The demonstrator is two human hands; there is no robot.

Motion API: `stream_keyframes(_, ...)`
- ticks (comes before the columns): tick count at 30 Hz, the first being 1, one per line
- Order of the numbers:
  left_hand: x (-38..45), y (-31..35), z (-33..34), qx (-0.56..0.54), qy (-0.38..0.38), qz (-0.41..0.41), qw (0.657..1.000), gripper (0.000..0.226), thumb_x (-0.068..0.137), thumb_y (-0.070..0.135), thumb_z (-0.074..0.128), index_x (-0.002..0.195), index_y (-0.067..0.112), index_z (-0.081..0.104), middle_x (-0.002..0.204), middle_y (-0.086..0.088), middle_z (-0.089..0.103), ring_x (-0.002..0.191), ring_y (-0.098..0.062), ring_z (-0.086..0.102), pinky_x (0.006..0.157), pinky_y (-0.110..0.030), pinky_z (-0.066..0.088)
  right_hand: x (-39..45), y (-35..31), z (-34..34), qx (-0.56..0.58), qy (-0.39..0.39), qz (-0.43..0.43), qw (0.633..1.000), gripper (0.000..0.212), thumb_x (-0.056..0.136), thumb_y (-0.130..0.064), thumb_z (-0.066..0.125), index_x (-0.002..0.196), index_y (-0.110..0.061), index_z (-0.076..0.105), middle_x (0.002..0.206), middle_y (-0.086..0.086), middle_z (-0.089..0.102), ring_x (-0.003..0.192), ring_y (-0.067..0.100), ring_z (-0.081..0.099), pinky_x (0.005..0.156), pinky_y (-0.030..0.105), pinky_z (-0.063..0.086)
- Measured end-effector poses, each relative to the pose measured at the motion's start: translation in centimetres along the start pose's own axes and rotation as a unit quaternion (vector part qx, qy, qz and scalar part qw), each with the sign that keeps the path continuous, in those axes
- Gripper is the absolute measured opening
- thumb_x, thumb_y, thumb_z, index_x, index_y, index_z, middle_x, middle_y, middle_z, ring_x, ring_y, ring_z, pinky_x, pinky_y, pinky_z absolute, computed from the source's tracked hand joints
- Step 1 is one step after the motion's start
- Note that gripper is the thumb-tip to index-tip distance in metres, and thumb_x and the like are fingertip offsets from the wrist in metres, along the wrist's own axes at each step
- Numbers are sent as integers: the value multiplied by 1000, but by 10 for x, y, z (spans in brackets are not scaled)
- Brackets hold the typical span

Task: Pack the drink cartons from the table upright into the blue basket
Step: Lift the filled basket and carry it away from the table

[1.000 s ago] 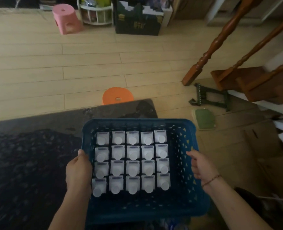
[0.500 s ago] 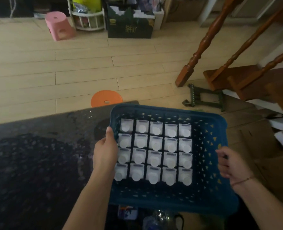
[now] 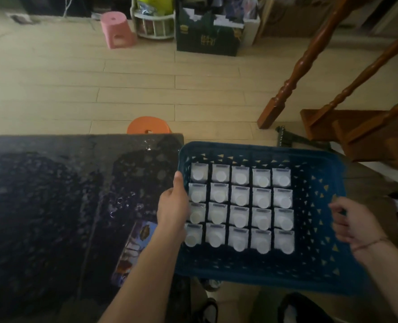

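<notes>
Basket (image 3: 319,271): we are seeing twenty white-capped cartons (image 3: 240,206) standing upright, gridded.
Grip: left hand (image 3: 173,203) and right hand (image 3: 354,223) are clasping its rims.
Change: basket is sitting further right, past the table (image 3: 53,206).

The blue basket (image 3: 317,231) is a rectangular plastic crate with perforated walls, lying beyond the right edge of the dark table (image 3: 53,206), over the floor. Inside it stand the drink cartons (image 3: 240,207), twenty white-topped packs with round white caps, upright in four rows of five, packed toward the basket's left side.
</notes>
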State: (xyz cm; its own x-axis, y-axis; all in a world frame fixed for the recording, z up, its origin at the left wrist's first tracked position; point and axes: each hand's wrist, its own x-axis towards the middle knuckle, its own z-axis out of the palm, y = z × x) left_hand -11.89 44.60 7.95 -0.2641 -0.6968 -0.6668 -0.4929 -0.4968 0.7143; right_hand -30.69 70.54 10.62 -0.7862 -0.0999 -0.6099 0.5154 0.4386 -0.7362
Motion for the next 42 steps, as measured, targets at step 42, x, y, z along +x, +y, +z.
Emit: stream_keyframes(42,221,-249,237,-318,85,-412,850,15,90,-4,51,103,-1,57,91,-22,58,78,-35,59,77,-43,47,462,60,293,-562,-213,-146,786,21,77,-20,64,92,-5,69,93,15,66,72,25,56,65,33,48)
